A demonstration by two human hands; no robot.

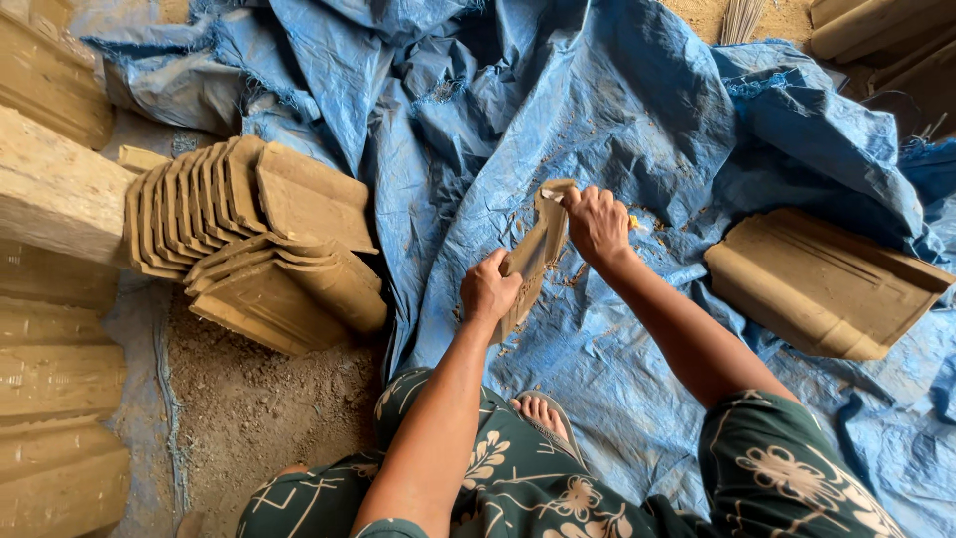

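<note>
A raw clay roof tile stands on edge over the blue tarpaulin, seen end-on. My left hand grips its near lower edge. My right hand is closed at the tile's upper far edge around a small tool with a bit of yellow showing. Clay crumbs lie on the tarpaulin below the tile. I sit with my legs in green floral trousers, and the toes of one foot show between them.
A leaning stack of several clay tiles lies to the left on the dirt floor. Two stacked tiles rest on the tarpaulin at right. More tiles and shelving line the left edge and the top right corner.
</note>
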